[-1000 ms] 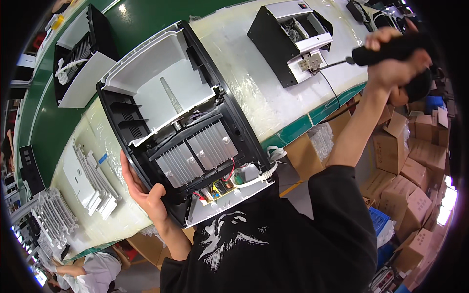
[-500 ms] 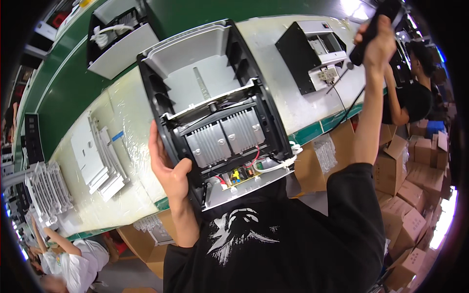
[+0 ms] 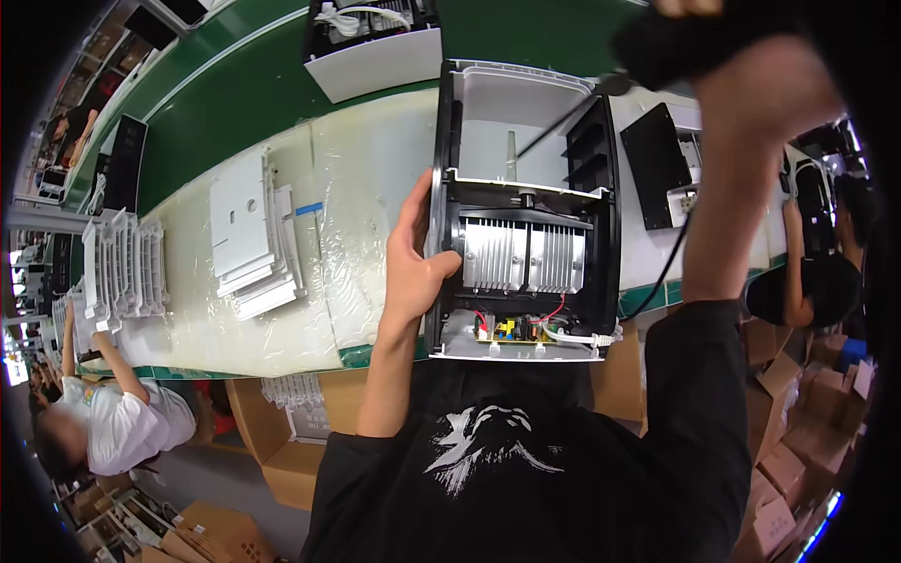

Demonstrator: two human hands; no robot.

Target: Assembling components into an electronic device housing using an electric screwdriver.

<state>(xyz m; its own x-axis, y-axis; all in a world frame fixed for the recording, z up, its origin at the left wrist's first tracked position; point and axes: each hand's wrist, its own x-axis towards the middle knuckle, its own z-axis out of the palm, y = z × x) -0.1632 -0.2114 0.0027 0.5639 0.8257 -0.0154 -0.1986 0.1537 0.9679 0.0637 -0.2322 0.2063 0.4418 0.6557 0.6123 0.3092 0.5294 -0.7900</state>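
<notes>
A black and white appliance housing (image 3: 610,249) lies open before me, its back part hollow. Two finned silver heat sinks (image 3: 493,255) sit in its middle, and a small circuit board (image 3: 514,329) with red wires lies at the near end. My left hand (image 3: 418,267) grips the housing's left wall, thumb over the rim and fingers along the outside. High at the right, my right hand (image 3: 770,89), blurred, is closed round a black corded electric screwdriver (image 3: 662,47). Its long thin bit slants down-left over the hollow part; whether the tip touches anything cannot be told.
White plastic panels (image 3: 246,230) are stacked left of the housing, with ribbed white parts (image 3: 122,267) farther left. Another housing (image 3: 375,61) stands behind, and a black and white unit (image 3: 654,164) at right. Cardboard boxes (image 3: 298,469) sit below the bench; co-workers are on both sides.
My right hand has brought the screwdriver nearer, its bit now over the housing instead of right of it. The housing appears straighter and farther right as the view has turned. My left hand keeps its grip.
</notes>
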